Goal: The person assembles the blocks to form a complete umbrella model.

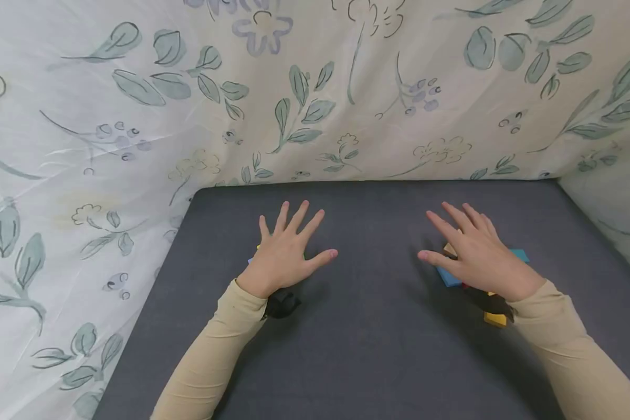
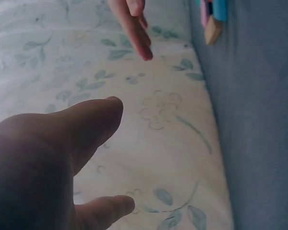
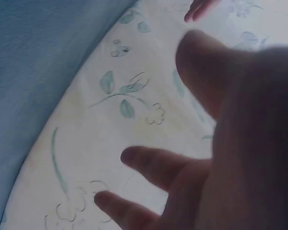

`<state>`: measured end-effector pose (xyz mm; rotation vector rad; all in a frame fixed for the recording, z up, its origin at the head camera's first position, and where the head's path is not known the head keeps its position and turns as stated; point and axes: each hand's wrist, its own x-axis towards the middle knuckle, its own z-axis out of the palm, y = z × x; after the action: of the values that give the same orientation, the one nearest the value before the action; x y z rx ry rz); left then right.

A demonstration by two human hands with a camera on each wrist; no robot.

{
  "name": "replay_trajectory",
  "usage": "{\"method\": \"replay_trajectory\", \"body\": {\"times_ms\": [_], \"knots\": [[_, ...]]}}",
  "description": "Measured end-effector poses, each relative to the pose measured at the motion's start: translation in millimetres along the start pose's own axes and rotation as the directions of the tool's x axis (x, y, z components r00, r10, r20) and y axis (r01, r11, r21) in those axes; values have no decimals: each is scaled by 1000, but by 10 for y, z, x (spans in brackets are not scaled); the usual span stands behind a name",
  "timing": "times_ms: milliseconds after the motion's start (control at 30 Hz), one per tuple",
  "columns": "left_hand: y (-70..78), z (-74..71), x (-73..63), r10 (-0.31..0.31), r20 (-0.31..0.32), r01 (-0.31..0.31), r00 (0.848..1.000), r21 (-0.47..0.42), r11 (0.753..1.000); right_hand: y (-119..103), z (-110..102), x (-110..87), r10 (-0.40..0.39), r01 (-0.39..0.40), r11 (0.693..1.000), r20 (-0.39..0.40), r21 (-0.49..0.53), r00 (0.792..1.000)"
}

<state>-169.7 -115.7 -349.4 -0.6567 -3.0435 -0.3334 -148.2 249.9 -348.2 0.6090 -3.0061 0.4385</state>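
Note:
My left hand is held over the left part of the dark table, palm down, fingers spread and straight, holding nothing. Small bits of yellow and blue peek out from behind it, mostly hidden. On the other side my right hand hovers with fingers extended, also holding nothing. Beneath and around it lie several coloured blocks: a blue block, a teal block, a tan block and a yellow block nearer the wrist. The left wrist view shows a tan wooden block beside a blue one.
A dark grey cloth-like surface covers the table. Flower-patterned fabric rises along the back edge and both sides. A dark wrist-worn device shows under the left wrist.

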Motion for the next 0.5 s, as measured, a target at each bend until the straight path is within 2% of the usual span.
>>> {"method": "replay_trajectory", "body": {"times_ms": [300,500], "knots": [[-78,217,4,60,7,-60,998,35,998,177,129,-68,-36,37,999,77,-19,996],[-104,368,-37,113,27,-114,993,40,993,303,250,-159,-102,103,995,75,-9,992]]}}
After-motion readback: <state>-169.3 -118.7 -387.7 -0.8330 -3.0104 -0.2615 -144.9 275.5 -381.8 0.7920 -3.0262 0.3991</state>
